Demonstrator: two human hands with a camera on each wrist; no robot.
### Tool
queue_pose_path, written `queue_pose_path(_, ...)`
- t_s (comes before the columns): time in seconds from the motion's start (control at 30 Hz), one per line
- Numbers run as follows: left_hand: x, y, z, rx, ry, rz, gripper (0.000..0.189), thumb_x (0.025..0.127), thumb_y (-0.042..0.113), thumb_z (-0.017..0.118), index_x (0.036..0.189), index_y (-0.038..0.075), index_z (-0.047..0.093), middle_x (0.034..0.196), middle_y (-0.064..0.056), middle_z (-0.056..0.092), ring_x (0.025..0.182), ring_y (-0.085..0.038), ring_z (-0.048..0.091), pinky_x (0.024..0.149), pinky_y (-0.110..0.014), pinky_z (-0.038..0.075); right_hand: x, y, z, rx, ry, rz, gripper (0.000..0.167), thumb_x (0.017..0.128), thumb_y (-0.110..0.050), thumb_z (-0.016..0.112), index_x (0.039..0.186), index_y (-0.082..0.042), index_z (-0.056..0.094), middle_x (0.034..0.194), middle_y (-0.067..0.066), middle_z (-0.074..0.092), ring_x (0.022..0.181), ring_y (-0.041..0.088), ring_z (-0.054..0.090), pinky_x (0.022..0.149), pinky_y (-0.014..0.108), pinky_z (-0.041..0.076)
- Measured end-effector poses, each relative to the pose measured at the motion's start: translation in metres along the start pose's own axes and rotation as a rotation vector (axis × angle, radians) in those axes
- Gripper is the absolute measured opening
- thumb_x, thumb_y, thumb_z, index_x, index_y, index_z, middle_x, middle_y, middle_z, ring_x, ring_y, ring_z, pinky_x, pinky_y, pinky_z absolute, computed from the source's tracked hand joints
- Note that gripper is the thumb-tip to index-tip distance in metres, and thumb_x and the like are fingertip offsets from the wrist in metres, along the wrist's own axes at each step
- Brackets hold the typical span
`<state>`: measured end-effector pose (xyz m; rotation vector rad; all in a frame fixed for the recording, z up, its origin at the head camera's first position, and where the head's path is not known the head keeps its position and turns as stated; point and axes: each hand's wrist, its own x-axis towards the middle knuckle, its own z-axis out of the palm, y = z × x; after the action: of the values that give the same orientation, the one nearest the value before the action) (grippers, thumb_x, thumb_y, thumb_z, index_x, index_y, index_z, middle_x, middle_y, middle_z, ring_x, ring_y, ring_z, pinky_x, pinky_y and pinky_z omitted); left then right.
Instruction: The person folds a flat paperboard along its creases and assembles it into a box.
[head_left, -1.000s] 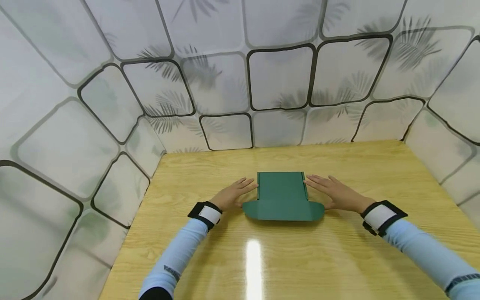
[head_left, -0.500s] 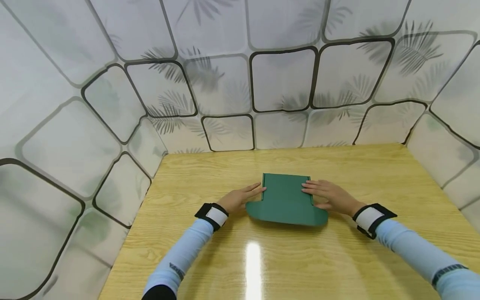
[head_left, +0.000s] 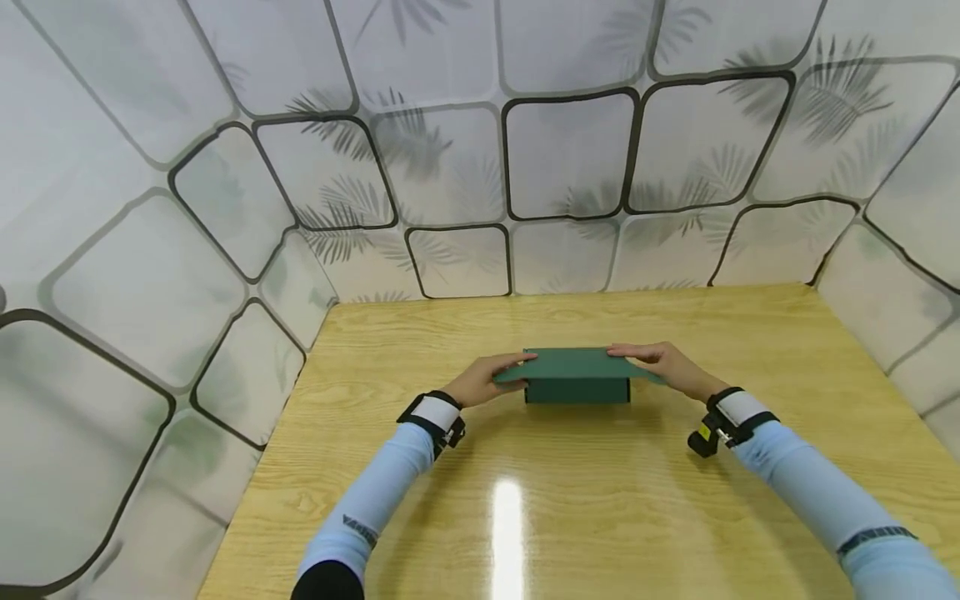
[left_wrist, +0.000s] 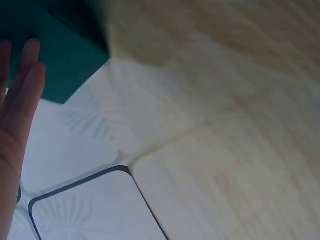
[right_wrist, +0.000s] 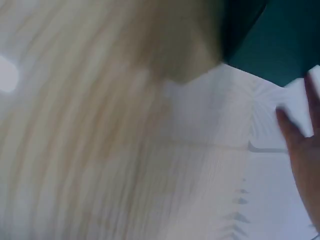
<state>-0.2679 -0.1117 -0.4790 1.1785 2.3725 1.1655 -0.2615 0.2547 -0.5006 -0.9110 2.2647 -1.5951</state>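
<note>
A green cardboard box (head_left: 577, 392) sits on the table with its front wall showing. Its lid flap (head_left: 573, 367) sticks out toward me and to both sides over that wall. My left hand (head_left: 483, 381) is at the box's left side, fingertips on the flap's left end and one digit lower beside it. In the left wrist view, straight fingers (left_wrist: 25, 90) lie against the green card (left_wrist: 65, 60). My right hand (head_left: 671, 367) reaches the top right edge with extended fingers. The right wrist view shows those fingers (right_wrist: 295, 130) spread beside the box's corner (right_wrist: 280, 55).
A pale wooden table (head_left: 592, 508) carries the box, with a bright reflection at its front. Patterned white curtains (head_left: 562, 158) hang behind and at both sides. Each wrist wears a strap, and a small camera (head_left: 705, 436) hangs under the right one.
The flap has risen from hanging low in front, so the box's front wall now shows. Both hands have moved up with it, and the right hand has shifted slightly farther back.
</note>
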Motion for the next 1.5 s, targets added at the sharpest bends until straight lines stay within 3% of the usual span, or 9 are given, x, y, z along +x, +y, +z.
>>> queue_pose_path(0.2,0.021,0.005,-0.003,-0.152,0.229,-0.175,0.041,0.098,0.01,0.056,0.137,0.0,0.052,0.13,-0.02,0.059,0.113,-0.033,0.062,0.094,-0.031,0.051,0.009,-0.001,0.003,0.337,0.092,0.214,0.027,0.104,-0.023,0.046,0.123,-0.02,0.065,0.13,-0.021,0.052,0.132,0.0,0.041,0.109,0.033,0.038)
queue_pose_path(0.37,0.035,0.007,0.001,-0.233,0.414,-0.28,0.032,0.099,0.013,0.055,0.126,-0.002,0.06,0.116,-0.023,0.065,0.099,-0.036,0.067,0.084,-0.033,0.055,0.018,0.0,0.015,0.553,0.286,0.291,0.018,0.103,-0.03,0.046,0.106,-0.038,0.063,0.139,-0.012,0.043,0.149,0.027,0.014,0.116,0.049,0.024)
queue_pose_path(0.43,0.038,0.005,0.003,-0.214,0.46,-0.3,0.029,0.099,0.016,0.055,0.121,-0.001,0.063,0.111,-0.021,0.067,0.096,-0.034,0.067,0.081,-0.032,0.056,0.021,-0.001,0.021,0.588,0.383,0.282,0.016,0.101,-0.029,0.051,0.109,-0.036,0.063,0.137,-0.009,0.045,0.145,0.023,0.026,0.112,0.042,0.033)
queue_pose_path(0.6,0.042,0.004,0.006,-0.198,0.501,-0.319,0.029,0.099,0.02,0.056,0.118,0.0,0.063,0.106,-0.02,0.068,0.098,-0.033,0.066,0.081,-0.031,0.056,0.027,-0.004,0.032,0.633,0.561,0.215,0.015,0.098,-0.016,0.056,0.107,-0.024,0.065,0.109,-0.016,0.06,0.105,0.001,0.054,0.086,0.021,0.046)
queue_pose_path(0.93,0.045,0.005,-0.01,-0.096,0.478,-0.286,0.029,0.1,0.018,0.054,0.122,0.0,0.062,0.109,-0.021,0.067,0.102,-0.039,0.064,0.085,-0.036,0.055,0.023,-0.01,0.033,0.735,0.624,0.155,0.024,0.098,-0.007,0.055,0.093,-0.022,0.074,0.095,-0.013,0.07,0.093,0.001,0.062,0.081,0.021,0.05)
queue_pose_path(1.1,0.038,0.01,-0.018,-0.01,0.46,-0.306,0.037,0.097,0.021,0.06,0.129,0.004,0.06,0.125,-0.018,0.063,0.113,-0.035,0.06,0.092,-0.042,0.05,0.015,-0.019,0.022,0.511,0.617,0.138,0.022,0.097,-0.013,0.058,0.117,-0.017,0.067,0.109,-0.014,0.067,0.103,-0.003,0.059,0.088,0.016,0.047)
queue_pose_path(1.23,0.028,0.025,-0.032,0.161,0.443,-0.337,0.042,0.093,0.023,0.065,0.13,0.003,0.061,0.127,-0.017,0.063,0.112,-0.031,0.063,0.091,-0.04,0.052,0.009,-0.049,-0.005,0.016,0.56,0.246,0.045,0.096,-0.027,0.061,0.134,-0.003,0.056,0.129,0.007,0.062,0.113,0.009,0.057,0.094,0.024,0.046)
queue_pose_path(1.37,0.026,0.046,-0.047,0.428,0.425,-0.331,0.028,0.092,0.022,0.066,0.111,0.002,0.073,0.106,-0.014,0.073,0.092,-0.026,0.07,0.079,-0.038,0.056,0.016,-0.086,-0.027,-0.482,0.4,0.352,0.045,0.094,-0.036,0.063,0.119,0.001,0.068,0.122,0.025,0.064,0.107,0.036,0.06,0.086,0.049,0.05)
queue_pose_path(1.5,0.031,0.063,-0.056,0.572,0.378,-0.364,0.019,0.092,0.02,0.066,0.095,0.006,0.079,0.093,-0.008,0.076,0.08,-0.022,0.071,0.073,-0.035,0.055,0.029,-0.111,-0.032,-0.738,0.238,0.377,0.033,0.093,-0.031,0.064,0.1,-0.001,0.076,0.096,0.02,0.073,0.077,0.032,0.065,0.064,0.041,0.05)
